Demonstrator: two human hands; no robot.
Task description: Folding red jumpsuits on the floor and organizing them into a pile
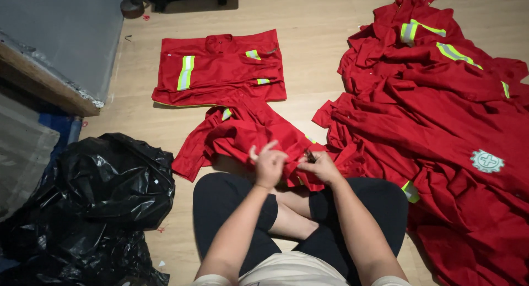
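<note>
The left hand (269, 166) pinches a fold of the crumpled red work garment (242, 133) lying on the wooden floor (308, 27) before crossed legs. The right hand (321, 166) grips the cloth beside it, perhaps around a small dark tool, mostly hidden.

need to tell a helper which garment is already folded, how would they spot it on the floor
Start at the big heap of red garments on the right of the wooden floor, then look left past it. The folded garment lies alone beyond the person's knees, a flat neat rectangle with reflective stripes, while the others are crumpled.
</note>
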